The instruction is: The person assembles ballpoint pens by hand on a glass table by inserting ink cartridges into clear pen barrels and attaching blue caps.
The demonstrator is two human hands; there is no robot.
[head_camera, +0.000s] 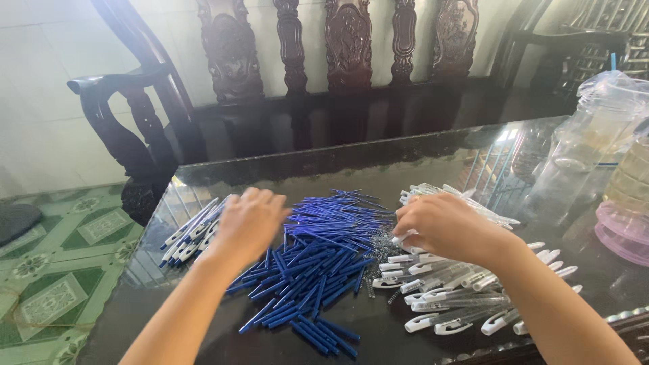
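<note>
**Hands over pen parts on bench**

Left hand over the near edge of the blue refills, fingers curled down, back to camera; cannot tell whether grasping anything. Right hand pinched, possibly on a small white part, above springs between refills and clear barrels. Finished pens just left of left hand. Plastic jug far right on bench.

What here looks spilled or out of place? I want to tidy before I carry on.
Nothing is damaged. The blue pen refills lie in a loose criss-cross heap, a few strayed toward the table edge. Small metal springs are scattered between that heap and the clear pen barrels, under the right hand.
</note>
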